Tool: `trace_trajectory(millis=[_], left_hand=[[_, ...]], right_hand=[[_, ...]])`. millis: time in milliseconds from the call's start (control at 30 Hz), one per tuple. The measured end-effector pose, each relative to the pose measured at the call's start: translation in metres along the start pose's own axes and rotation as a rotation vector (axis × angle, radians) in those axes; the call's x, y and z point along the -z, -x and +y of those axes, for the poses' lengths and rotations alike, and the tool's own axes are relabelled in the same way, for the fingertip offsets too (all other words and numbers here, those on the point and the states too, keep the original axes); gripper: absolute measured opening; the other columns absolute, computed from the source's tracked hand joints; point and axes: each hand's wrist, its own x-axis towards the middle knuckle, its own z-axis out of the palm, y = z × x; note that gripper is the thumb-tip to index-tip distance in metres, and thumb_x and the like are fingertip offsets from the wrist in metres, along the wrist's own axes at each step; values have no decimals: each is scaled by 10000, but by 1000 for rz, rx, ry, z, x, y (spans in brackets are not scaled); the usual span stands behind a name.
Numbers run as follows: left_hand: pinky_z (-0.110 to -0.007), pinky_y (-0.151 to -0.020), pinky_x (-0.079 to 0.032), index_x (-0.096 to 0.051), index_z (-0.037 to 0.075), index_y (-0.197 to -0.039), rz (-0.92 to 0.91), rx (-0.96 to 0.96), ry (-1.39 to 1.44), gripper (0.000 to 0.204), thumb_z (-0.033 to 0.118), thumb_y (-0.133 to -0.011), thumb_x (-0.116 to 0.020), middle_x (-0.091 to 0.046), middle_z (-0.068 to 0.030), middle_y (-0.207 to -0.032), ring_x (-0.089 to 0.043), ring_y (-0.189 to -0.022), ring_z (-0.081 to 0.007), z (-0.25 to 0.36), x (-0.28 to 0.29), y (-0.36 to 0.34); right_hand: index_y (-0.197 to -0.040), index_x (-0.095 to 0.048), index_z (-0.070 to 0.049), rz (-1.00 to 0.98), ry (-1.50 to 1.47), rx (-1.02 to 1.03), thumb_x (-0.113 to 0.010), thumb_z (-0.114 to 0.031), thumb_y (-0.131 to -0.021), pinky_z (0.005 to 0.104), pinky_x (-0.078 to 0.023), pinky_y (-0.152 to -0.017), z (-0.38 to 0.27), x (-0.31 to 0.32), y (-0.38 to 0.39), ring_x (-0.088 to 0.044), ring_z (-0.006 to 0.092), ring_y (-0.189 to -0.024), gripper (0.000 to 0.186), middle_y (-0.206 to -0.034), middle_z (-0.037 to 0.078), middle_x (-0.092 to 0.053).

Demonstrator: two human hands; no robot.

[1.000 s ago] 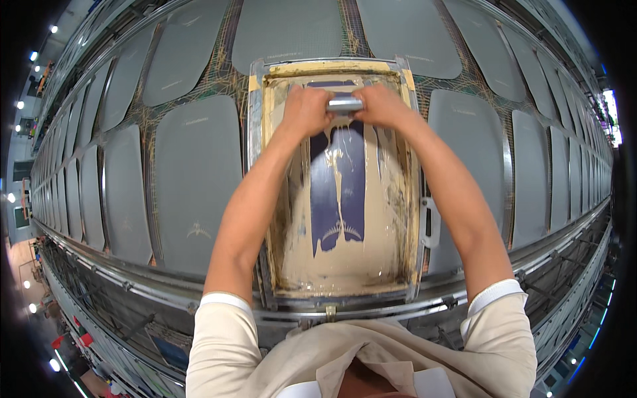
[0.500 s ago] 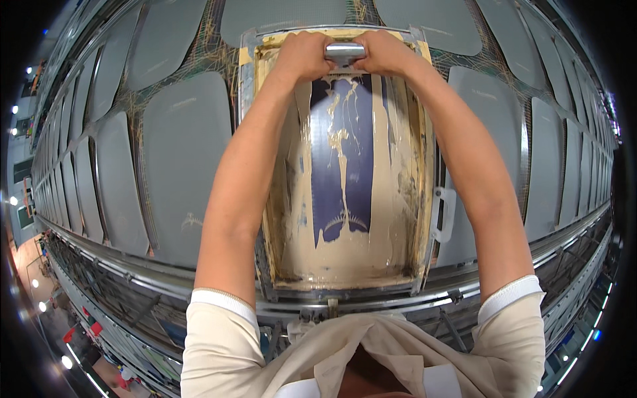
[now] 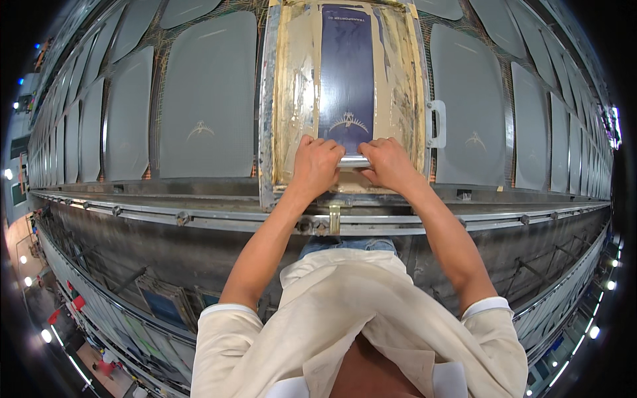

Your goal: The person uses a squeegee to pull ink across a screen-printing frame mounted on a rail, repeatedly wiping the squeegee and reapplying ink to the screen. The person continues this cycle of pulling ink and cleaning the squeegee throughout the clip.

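My left hand (image 3: 317, 164) and my right hand (image 3: 390, 162) both grip a squeegee (image 3: 353, 161) with a metallic bar, fingers curled over its two ends. It rests inside the near end of a printing screen (image 3: 267, 132), a framed tray smeared with cream ink. Beyond the squeegee runs a dark blue strip of mesh (image 3: 347, 73), wiped nearly clean. A cream crest-like design (image 3: 349, 123) shows on the strip just past my hands. The squeegee's blade edge is hidden.
Grey rounded panels lie in rows, one at the left (image 3: 209, 99) and one at the right (image 3: 471, 99), some bearing cream designs. A white handle (image 3: 437, 124) projects from the screen's right side. Along the table's near edge runs a metal rail (image 3: 252, 221), with a clamp (image 3: 334, 219) before the screen.
Both hands have drawn the squeegee from the screen's far end to its near end. Cream ink streaks have gone from the blue strip, and its crest-like design shows more fully.
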Motion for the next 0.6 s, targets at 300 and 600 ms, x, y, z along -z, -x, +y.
trace_trajectory(millis=[300, 600], left_hand=[[-409, -877, -433, -674, 108, -860, 65, -36, -143, 231, 87, -643, -750, -649, -68, -933, -596, -989, -266, 14, 2, 17], [-410, -863, -425, -673, 87, -837, 234, 5, 54, 191, 49, -653, -705, -649, -72, -879, -616, -911, -270, 4, 22, 48]], right_hand=[[-1181, -682, -40, 789, -63, -869, -597, -399, -989, 470, -491, -930, 176, 18, -7, -640, 369, -1112, 416, -1182, 195, -691], [-985, -702, 19, 706, -391, -772, -628, -374, -983, 356, -479, -811, 131, 57, -10, -649, 249, -876, 399, -913, 132, -708]])
